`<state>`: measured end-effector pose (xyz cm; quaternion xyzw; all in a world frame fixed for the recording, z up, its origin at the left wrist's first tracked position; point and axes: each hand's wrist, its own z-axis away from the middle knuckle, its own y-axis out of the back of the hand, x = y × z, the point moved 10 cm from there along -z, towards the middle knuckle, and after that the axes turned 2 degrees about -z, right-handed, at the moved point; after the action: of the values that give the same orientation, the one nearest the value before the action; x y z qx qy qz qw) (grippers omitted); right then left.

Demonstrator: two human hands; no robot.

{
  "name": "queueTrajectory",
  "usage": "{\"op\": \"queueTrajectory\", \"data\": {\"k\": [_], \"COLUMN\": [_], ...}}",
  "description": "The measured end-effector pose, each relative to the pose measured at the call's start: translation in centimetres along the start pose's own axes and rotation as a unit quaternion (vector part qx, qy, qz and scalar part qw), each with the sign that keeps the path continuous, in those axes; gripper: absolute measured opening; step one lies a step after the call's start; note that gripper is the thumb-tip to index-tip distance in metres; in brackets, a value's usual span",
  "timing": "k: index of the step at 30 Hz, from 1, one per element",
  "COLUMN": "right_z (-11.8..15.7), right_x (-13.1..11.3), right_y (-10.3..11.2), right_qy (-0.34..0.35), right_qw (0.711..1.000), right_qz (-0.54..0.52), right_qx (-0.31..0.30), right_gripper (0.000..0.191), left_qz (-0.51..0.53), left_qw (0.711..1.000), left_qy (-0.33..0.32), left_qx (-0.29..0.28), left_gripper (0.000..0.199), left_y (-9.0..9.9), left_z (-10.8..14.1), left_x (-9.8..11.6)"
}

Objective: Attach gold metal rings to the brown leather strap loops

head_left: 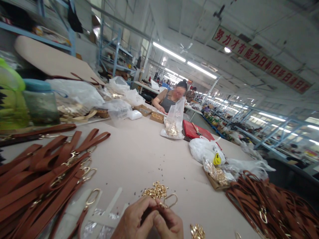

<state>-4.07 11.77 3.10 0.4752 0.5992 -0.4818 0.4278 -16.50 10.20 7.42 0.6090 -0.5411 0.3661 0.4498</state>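
Note:
My left hand [139, 214] and my right hand [170, 220] meet at the bottom middle of the view, fingers bent and pinched together. From their fingertips sticks out a gold oval clasp [171, 201]. Something brown, apparently a strap end, shows dimly between the palms; most of it is hidden by the fingers. Just beyond the fingertips lies a heap of small gold metal fittings [156, 190]. Another small pile of gold fittings [197, 231] sits right of my right hand. Left of my hands, a brown strap with a gold clasp [92, 197] rests on clear plastic.
Brown straps with gold clasps [50, 172] cover the table's left; more brown straps [271, 205] are heaped at right. Bagged fittings [171, 127], a red folder [196, 130], a white bag [201, 149] and a green jar [40, 103] stand around. A co-worker [171, 96] sits across.

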Motion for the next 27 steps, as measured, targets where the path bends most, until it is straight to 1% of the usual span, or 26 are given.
{"op": "queueTrajectory", "data": {"k": [2,5,7,9,11,13,14,15,17,18,19,20,21,23,25,27], "right_z": [0.0,0.3,0.5,0.4,0.3,0.1,0.0,-0.1,0.1,0.4,0.8,1.3,1.7,2.4,2.6,2.7], "right_x": [0.0,-0.3,-0.5,-0.6,-0.5,-0.5,-0.7,-1.2,-2.9,-4.0,-5.2,-6.2,-7.0,-7.9,-8.3,-8.4], "right_y": [-0.2,-0.6,-0.6,-0.5,-0.6,-0.5,-0.3,0.2,1.7,2.1,2.1,1.7,1.0,-0.6,-1.5,-2.1], "right_qy": [-0.024,-0.049,-0.055,-0.06,-0.07,-0.071,-0.06,-0.037,0.044,0.097,0.151,0.203,0.25,0.321,0.361,0.382], "right_qw": [0.999,0.997,0.996,0.996,0.995,0.995,0.996,0.998,0.993,0.982,0.965,0.944,0.923,0.886,0.86,0.839], "right_qz": [-0.009,-0.007,-0.001,0.001,-0.001,0.002,0.011,0.03,0.104,0.154,0.205,0.251,0.288,0.334,0.359,0.385], "right_qx": [-0.022,-0.061,-0.069,-0.068,-0.07,-0.069,-0.059,-0.039,0.026,0.054,0.068,0.063,0.046,-0.001,-0.034,-0.057], "right_gripper": [0.035,0.031,0.03,0.028,0.027,0.027,0.027,0.026,0.02,0.015,0.01,0.007,0.009,0.024,0.037,0.044], "left_qz": [0.0,-0.013,-0.018,-0.019,0.004,0.064,0.099,0.133,0.179,0.191,0.198,0.201,0.203,0.202,0.195,0.173], "left_qw": [1.0,0.999,0.999,0.998,0.997,0.991,0.986,0.98,0.969,0.965,0.962,0.961,0.96,0.96,0.962,0.968], "left_qy": [0.012,0.036,0.043,0.056,0.082,0.117,0.131,0.145,0.169,0.178,0.185,0.191,0.194,0.194,0.19,0.178], "left_qx": [0.008,-0.001,-0.01,-0.007,-0.001,-0.002,-0.007,-0.012,-0.016,-0.015,-0.015,-0.016,-0.019,-0.026,-0.03,-0.032], "left_gripper": [0.01,0.01,0.01,0.01,0.01,0.012,0.014,0.015,0.019,0.021,0.022,0.022,0.022,0.022,0.022,0.022], "left_y": [-0.1,-0.4,-0.6,-0.6,-0.6,-0.8,-1.0,-1.3,-1.5,-1.6,-1.6,-1.6,-1.6,-1.6,-1.6,-1.5], "left_z": [0.1,0.3,0.2,0.1,0.0,-0.1,-0.2,-0.3,-0.4,-0.4,-0.4,-0.4,-0.4,-0.3,-0.2,-0.2], "left_x": [-0.3,-0.3,-0.1,0.0,-0.4,-1.1,-1.4,-1.8,-2.5,-2.8,-3.0,-3.2,-3.3,-3.2,-2.9,-2.6]}}
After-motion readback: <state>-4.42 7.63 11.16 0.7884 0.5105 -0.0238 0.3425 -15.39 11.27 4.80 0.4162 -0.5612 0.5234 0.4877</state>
